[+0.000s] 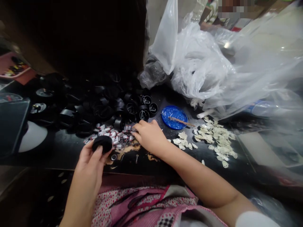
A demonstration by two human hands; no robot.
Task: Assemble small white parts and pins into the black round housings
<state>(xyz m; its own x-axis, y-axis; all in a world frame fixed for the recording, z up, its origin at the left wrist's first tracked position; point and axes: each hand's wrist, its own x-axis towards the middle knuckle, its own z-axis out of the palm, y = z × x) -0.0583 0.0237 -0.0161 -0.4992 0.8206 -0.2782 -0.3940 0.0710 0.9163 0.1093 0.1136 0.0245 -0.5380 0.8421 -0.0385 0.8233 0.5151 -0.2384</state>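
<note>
My left hand holds a round black plastic part between thumb and fingers, just above the near edge of the dark table. My right hand reaches into a small heap of white and red small pieces, its fingers curled and pinching among them; what they grip is hidden. A few screws lie on the table beside that hand.
A pile of black round parts fills the back left. A blue lid with a thin stick stands behind my right hand. Several pale flat metal pieces lie to the right. Crumpled clear plastic bags cover the back right.
</note>
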